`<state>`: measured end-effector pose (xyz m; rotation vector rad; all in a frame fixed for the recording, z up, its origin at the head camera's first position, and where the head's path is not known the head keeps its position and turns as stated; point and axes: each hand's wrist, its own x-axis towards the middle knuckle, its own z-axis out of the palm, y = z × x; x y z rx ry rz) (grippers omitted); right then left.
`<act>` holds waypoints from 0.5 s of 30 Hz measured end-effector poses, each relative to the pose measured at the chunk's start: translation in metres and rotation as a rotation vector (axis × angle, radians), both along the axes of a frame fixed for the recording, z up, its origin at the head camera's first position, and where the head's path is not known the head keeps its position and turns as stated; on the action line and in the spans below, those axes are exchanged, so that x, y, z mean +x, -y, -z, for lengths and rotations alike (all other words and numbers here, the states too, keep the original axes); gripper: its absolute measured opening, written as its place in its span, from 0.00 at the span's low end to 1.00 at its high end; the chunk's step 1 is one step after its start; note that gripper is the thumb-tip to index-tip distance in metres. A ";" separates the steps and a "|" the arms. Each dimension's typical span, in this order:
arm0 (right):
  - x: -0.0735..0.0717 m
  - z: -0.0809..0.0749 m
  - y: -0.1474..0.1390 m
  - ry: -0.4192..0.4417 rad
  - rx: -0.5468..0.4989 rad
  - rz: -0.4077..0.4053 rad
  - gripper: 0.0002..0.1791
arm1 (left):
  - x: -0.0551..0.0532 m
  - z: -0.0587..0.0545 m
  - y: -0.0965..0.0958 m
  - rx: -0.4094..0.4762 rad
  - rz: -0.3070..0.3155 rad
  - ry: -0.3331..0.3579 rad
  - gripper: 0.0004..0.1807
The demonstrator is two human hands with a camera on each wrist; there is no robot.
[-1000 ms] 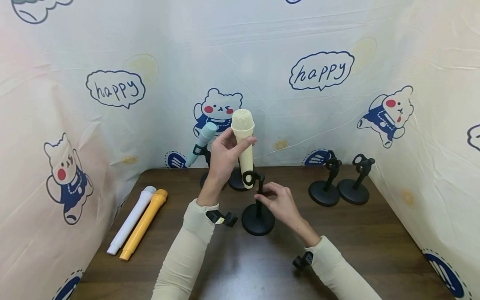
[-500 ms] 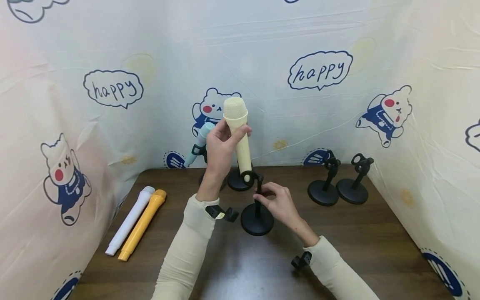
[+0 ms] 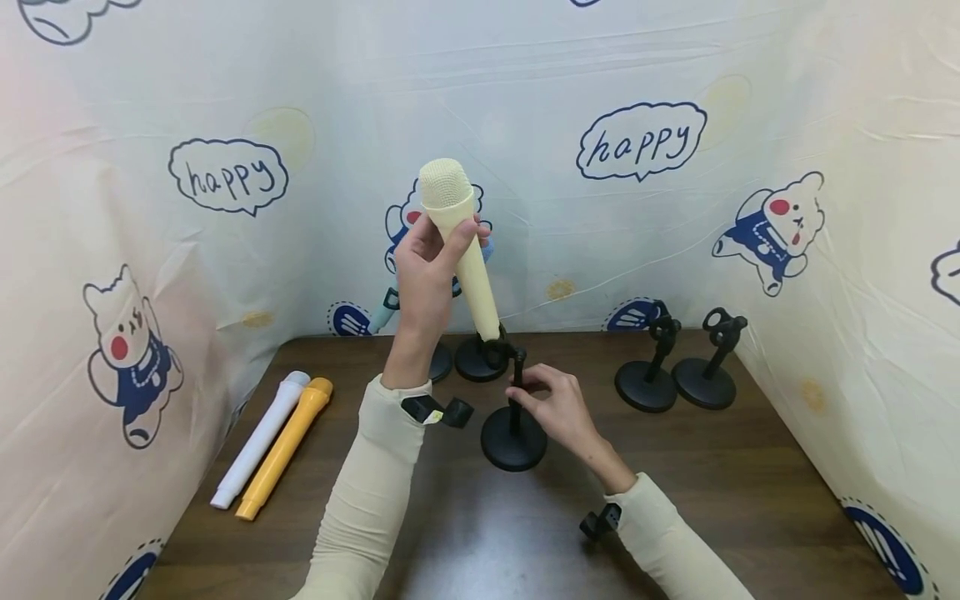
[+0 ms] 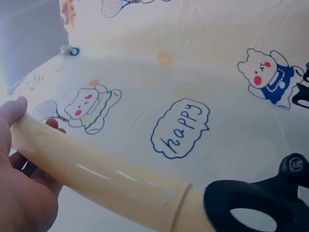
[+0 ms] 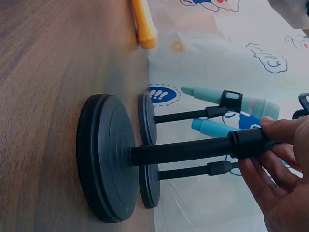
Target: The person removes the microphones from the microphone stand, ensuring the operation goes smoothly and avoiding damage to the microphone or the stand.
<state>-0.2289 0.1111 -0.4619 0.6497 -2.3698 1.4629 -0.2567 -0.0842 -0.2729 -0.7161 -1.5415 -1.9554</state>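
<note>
My left hand (image 3: pixel 424 279) grips a cream microphone (image 3: pixel 472 275) below its mesh head, tilted with the head up and left. The microphone's narrow lower end meets the ring clip (image 4: pixel 217 198) of a black desk stand (image 3: pixel 515 446); whether any of it sits inside the ring I cannot tell. My right hand (image 3: pixel 558 406) pinches that stand's upright just under the clip, as the right wrist view also shows with the thumb and fingers round the black collar (image 5: pixel 251 142). The round base stays flat on the table.
Behind, a pale teal microphone (image 5: pixel 246 104) and a blue microphone (image 5: pixel 212 128) sit on stands, partly hidden by my left hand in the head view. Two bare stands, one nearer (image 3: pixel 647 385) and one farther right (image 3: pixel 705 382), stand at right. White (image 3: pixel 262 437) and orange (image 3: pixel 287 450) microphones lie at left.
My left hand has raised the cream microphone up and to the left, tilting it. Its lower end, earlier poking below the ring, is now up at the ring. My right hand stays put.
</note>
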 end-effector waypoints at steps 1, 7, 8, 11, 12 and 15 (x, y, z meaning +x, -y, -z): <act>0.000 0.000 0.000 -0.001 0.001 0.001 0.08 | 0.000 -0.001 0.002 0.002 -0.005 -0.008 0.19; -0.001 0.001 0.000 -0.015 0.003 0.011 0.08 | 0.000 -0.002 0.013 0.026 0.021 -0.031 0.21; -0.001 0.001 0.000 -0.018 0.005 0.012 0.08 | 0.000 -0.002 0.015 0.032 0.026 -0.031 0.21; -0.001 0.001 0.000 -0.030 0.006 0.012 0.08 | 0.001 0.000 0.021 0.041 0.030 -0.037 0.21; -0.001 0.001 0.000 -0.031 0.007 0.012 0.08 | 0.001 0.000 0.022 0.040 0.029 -0.039 0.21; -0.001 0.001 0.001 -0.028 0.004 0.009 0.08 | 0.003 0.002 0.027 0.028 0.022 -0.041 0.20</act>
